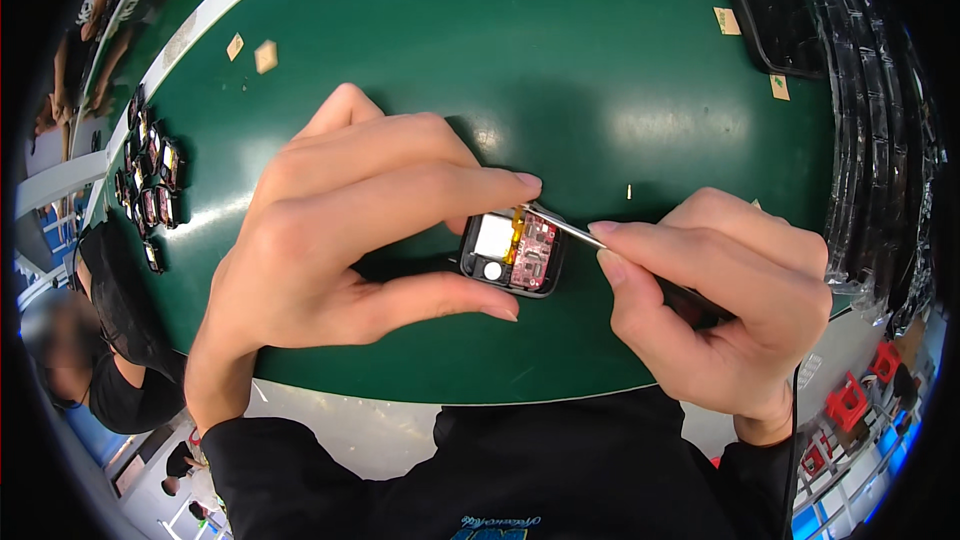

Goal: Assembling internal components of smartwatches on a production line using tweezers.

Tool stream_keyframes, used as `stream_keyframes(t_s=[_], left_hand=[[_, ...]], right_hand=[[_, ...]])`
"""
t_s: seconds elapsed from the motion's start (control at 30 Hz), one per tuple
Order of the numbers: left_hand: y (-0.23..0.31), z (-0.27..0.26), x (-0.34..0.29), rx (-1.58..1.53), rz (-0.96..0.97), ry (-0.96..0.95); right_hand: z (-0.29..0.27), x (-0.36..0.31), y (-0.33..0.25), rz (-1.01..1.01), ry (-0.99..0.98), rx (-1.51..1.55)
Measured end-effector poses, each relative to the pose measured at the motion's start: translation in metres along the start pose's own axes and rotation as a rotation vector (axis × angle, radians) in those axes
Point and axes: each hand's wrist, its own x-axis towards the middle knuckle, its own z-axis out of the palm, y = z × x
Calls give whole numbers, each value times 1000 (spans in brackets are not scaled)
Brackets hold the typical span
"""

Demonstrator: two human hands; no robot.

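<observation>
My left hand grips a small square black device housing just above the green table, thumb along its near edge and fingers at its far edge. Inside the open housing lie a red circuit board, a white block, a small white round part and a strip of yellow tape. My right hand pinches slim silver-tipped tweezers with a dark rear part. Their tip meets the far edge of the housing beside my left index finger, which partly hides the contact.
Similar black housings are clustered at the table's left side. Small tan pieces lie at the far left and far right. A tiny brass-coloured piece rests right of the device. Black trays line the right edge. A person sits at left.
</observation>
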Motion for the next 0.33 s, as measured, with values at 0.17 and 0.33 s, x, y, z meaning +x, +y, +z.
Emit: stream_keyframes(t_s=[0.17, 0.33], left_hand=[[1, -2, 1, 1, -3, -22], [4, -4, 2, 20, -20, -53]], right_hand=[[1, -1, 2, -31, 17, 10], [2, -4, 2, -25, 20, 6]])
